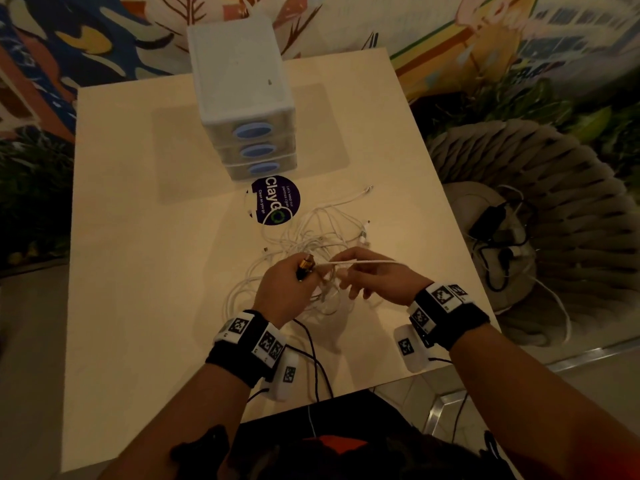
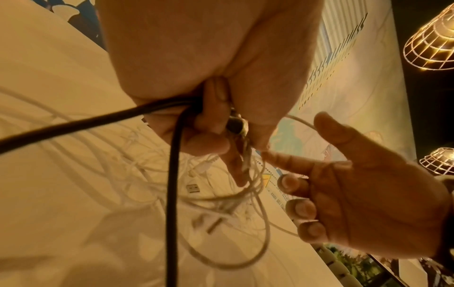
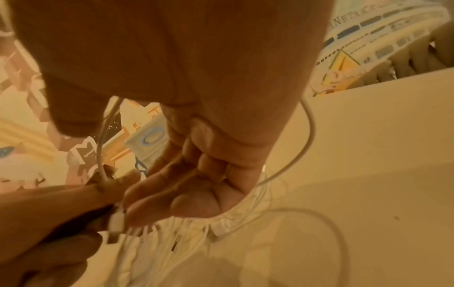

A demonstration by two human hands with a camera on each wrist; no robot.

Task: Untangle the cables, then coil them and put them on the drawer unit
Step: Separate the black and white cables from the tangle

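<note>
Both hands [image 1: 284,289] [image 1: 375,278] grip tangled cables [image 1: 322,233]; sticker [image 1: 275,199] fronts drawer unit [image 1: 242,84].

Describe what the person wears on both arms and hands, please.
Bare forearms and hands, no sleeves or gloves. Each wrist carries a black fabric band with white blocks bearing black square code markers. Thin black cables run from the devices.

Both forearms are bare. Each wrist wears a wide black strap [image 1: 239,355] carrying white blocks [image 1: 268,342] printed with black-and-white square markers. A white pod [image 1: 285,374] with another marker hangs under each wrist, trailing a thin black cable [image 1: 320,372]. The torso shows dark clothing with an orange patch [image 1: 334,441].
</note>
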